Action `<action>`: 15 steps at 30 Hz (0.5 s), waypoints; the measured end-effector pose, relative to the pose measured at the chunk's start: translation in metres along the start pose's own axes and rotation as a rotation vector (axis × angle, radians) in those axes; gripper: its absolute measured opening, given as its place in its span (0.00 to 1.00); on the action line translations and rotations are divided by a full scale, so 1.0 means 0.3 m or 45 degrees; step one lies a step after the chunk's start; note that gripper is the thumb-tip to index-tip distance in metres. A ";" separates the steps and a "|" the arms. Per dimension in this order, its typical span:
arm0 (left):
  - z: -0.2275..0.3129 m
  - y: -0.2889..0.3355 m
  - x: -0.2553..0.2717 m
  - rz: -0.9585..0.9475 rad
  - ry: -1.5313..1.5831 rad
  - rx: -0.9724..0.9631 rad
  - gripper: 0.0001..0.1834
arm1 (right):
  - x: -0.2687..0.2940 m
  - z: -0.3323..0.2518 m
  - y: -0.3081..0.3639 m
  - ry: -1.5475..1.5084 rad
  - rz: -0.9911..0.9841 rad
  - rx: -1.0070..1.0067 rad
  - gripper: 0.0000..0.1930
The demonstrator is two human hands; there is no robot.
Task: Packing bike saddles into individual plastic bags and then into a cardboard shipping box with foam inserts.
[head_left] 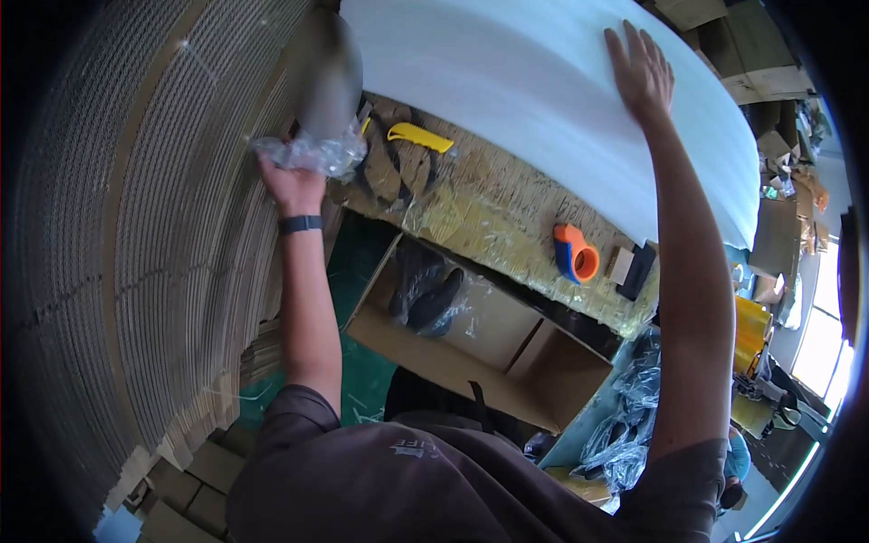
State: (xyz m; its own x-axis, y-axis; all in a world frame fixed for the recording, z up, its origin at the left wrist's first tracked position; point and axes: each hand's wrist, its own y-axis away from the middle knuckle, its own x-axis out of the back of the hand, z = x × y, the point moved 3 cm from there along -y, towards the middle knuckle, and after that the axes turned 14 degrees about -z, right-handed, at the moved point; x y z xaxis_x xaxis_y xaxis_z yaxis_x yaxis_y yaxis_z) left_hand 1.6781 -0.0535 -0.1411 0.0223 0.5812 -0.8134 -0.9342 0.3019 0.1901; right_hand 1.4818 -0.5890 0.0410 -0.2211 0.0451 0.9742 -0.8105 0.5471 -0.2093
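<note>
My left hand (pixel 294 185) reaches up beside the cardboard stack and grips a crumpled clear plastic wrapping (pixel 330 154). Its fingers are partly hidden by the plastic, and a blurred grey shape (pixel 330 90) just above it cannot be made out. On the right, my right hand (pixel 644 77) rests flat with fingers spread on a large white foam sheet (pixel 507 81), holding nothing. A yellow utility knife (pixel 420 137) lies on the worn wooden bench (pixel 489 204), between the left hand and the foam. Nearer the bench's front edge sits an orange and blue tape dispenser (pixel 577 254).
Tall stacked flat cardboard (pixel 136 226) fills the left side. Below the bench edge, an open cardboard box (pixel 453 357) contains dark plastic-wrapped items (pixel 428 299). Clear plastic-wrapped goods (pixel 625 416) lie right of it. A small dark block (pixel 637 271) sits beside the dispenser.
</note>
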 end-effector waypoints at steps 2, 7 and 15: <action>-0.075 0.112 0.052 0.069 -0.019 0.114 0.43 | 0.004 0.035 0.018 0.055 0.184 0.126 0.39; -0.175 0.295 0.120 -0.185 -2.374 0.146 0.38 | 0.110 -0.139 0.088 -0.137 -0.107 -0.188 0.38; 0.002 0.171 0.082 -0.402 -1.827 -0.620 0.21 | 0.313 -0.129 0.176 -0.382 0.537 0.165 0.31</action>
State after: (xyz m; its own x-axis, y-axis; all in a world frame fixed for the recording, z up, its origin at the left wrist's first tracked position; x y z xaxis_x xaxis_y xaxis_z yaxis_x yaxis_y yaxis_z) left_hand 1.6309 -0.0233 -0.1511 0.2794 0.8416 0.4622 -0.8410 0.4468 -0.3051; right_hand 1.4391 -0.5235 0.1247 -0.6723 -0.0123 0.7402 -0.6737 0.4245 -0.6049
